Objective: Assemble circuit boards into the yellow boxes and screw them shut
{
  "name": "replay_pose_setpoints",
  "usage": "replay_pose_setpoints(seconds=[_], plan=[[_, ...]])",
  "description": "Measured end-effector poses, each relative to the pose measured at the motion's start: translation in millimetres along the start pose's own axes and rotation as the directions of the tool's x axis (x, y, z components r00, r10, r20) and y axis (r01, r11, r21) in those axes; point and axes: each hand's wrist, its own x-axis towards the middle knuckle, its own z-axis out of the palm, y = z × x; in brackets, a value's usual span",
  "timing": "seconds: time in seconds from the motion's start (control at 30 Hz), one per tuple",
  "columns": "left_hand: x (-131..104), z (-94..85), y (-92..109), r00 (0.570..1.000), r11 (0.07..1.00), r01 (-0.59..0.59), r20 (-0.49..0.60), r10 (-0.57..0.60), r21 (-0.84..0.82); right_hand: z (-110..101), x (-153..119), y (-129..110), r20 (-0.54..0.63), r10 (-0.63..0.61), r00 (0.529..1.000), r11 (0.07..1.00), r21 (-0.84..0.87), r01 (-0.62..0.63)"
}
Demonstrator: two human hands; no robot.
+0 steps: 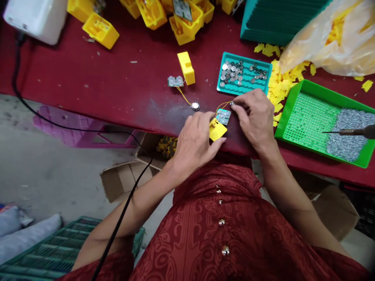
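Note:
My left hand (195, 138) is closed around a small yellow plastic case (217, 132) with a patch of round holes, near the table's front edge. Beside the case lies a small circuit board (223, 116) with grey pads, and thin yellow wires (223, 104) loop up from it. At the wires' far end, my right hand (256, 117) pinches a small round silver speaker (232, 104), partly hidden by the fingertips. Left of these, a second yellow case (186, 68) stands by another board (175, 81), wired to a round speaker (195, 105) on the table.
A teal tray (244, 91) holds round metal discs. On the right, a green basket (288, 107) contains many small screws (345, 132), with a screwdriver (351, 132) above. Yellow pieces (281, 88), a plastic bag (325, 43) and more yellow cases (150, 13) lie behind. A black cable (73, 127) hangs left.

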Motion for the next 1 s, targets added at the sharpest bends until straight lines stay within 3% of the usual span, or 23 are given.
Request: replay_pose_setpoints(seconds=[0.1, 0.13, 0.2, 0.3, 0.4, 0.47, 0.53, 0.63, 0.77, 0.9, 1.0], plan=[[11, -15.6, 1, 0.986, 0.933, 0.169, 0.058, -0.158, -0.318, -8, 0, -5, -0.002, 0.0, 1.0, 0.999, 0.045, 0.0], [14, -21.3, 2, 0.966, 0.847, 0.258, 0.119, -0.229, -0.465, -12, 2, -9, -0.006, -0.011, 1.0, 0.998, 0.054, 0.011], [18, -30.5, 5, 0.903, 0.576, 0.425, 0.286, -0.321, -0.698, -21, 8, -19, -0.018, -0.04, 0.999, 0.998, 0.045, 0.041], [18, -34.1, 10, 0.803, 0.212, 0.578, 0.503, -0.319, -0.788, -36, 23, -37, 0.003, -0.053, 0.999, 0.998, -0.025, 0.053], [14, -27.8, 12, 0.727, 0.049, 0.668, 0.638, -0.256, -0.742, -47, 36, -50, 0.086, -0.025, 0.996, 0.995, -0.099, 0.033], [12, -22.4, 12, 0.692, -0.001, 0.706, 0.69, -0.213, -0.709, -51, 37, -52, 0.128, -0.015, 0.992, 0.993, -0.113, 0.03], [12, -18.3, 13, 0.684, -0.037, 0.712, 0.705, -0.187, -0.701, -53, 31, -50, 0.134, -0.016, 0.991, 0.994, -0.104, 0.03], [13, -14.6, 13, 0.733, -0.07, 0.655, 0.655, -0.185, -0.753, -55, 12, -43, 0.054, 0.007, 0.998, 1.0, -0.016, -0.006], [13, -10.3, 12, 0.833, -0.014, 0.537, 0.532, -0.149, -0.844, -55, -12, -41, -0.061, 0.185, 0.981, 0.931, 0.329, -0.155], [12, -6.6, 12, 0.851, 0.05, 0.519, 0.511, -0.118, -0.853, -50, -26, -52, 0.014, 0.261, 0.965, 0.819, 0.526, -0.229], [11, -5.0, 12, 0.854, 0.063, 0.507, 0.491, -0.17, -0.86, -48, -33, -59, 0.015, 0.201, 0.979, 0.88, 0.437, -0.187]])
